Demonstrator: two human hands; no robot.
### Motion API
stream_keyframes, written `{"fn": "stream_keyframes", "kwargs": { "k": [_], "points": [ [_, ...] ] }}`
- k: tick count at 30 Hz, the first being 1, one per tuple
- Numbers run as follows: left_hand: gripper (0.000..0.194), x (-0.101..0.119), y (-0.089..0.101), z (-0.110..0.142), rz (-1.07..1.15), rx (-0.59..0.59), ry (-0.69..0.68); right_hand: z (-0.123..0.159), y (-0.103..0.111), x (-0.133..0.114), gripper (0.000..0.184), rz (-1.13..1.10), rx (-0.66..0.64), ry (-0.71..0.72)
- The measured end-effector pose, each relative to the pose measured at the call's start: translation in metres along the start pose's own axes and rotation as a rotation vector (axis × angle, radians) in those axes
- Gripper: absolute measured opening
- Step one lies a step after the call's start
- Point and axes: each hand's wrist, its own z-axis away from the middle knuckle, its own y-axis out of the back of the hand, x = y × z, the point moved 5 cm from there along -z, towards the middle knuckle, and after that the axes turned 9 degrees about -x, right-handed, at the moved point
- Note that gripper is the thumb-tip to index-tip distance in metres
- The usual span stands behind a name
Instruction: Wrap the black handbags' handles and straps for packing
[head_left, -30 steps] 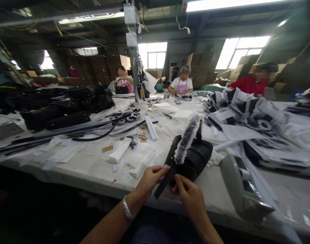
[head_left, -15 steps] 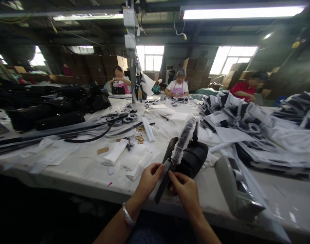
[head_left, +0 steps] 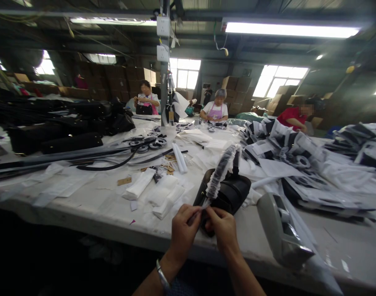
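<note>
In the head view, the left hand [head_left: 184, 226] and the right hand [head_left: 223, 228] meet at the near edge of the table [head_left: 104, 218], thumbs and forefingers pinched narrow, tip to tip. They hold what looks like pale film [head_left: 205, 202] at the foot of a wrapped handle [head_left: 221, 168]; exactly how much lies between the fingertips I cannot tell. The black bag [head_left: 237, 191] with that handle lies at one to two o'clock from the fingertips, just beyond the right hand, its handle arching upward.

The step in hand seems to be working the film's lower end around the handle's foot. The next move probably calls for one hand keeping its pinch there while the other smooths or wraps the loose end, without dragging the film off the arch.

At three o'clock stands a grey tape dispenser [head_left: 268, 224]; at nine to ten o'clock lie folded white sheets [head_left: 140, 185]. Wrapped goods [head_left: 289, 142] heap up at two o'clock, and black bags [head_left: 72, 142] at ten.
</note>
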Motion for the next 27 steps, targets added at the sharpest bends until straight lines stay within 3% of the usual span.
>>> {"fn": "stream_keyframes", "kwargs": {
  "k": [6,11,14,19,23,27],
  "points": [
    [0.027,0.016,-0.007,0.013,-0.338,-0.085,-0.3,0.001,-0.004,0.002,0.046,-0.171,-0.029,-0.037],
    [0.029,0.027,-0.012,0.017,-0.631,-0.168,-0.404,0.005,-0.002,-0.003,0.047,-0.198,-0.06,-0.047],
    [0.029,0.032,-0.01,0.016,-0.716,-0.168,-0.487,0.009,-0.003,-0.006,0.049,-0.177,-0.142,-0.042],
    [0.024,0.028,-0.007,0.023,-0.793,-0.184,-0.609,0.012,-0.003,-0.01,0.05,0.089,-0.182,0.055],
    [0.032,0.017,-0.003,0.046,-0.747,-0.21,-0.621,0.011,-0.002,-0.007,0.05,0.068,-0.166,0.06],
    [0.036,0.011,0.009,0.071,-0.564,-0.41,-0.512,0.007,-0.001,-0.002,0.05,0.029,-0.156,0.012]
  ]
}}
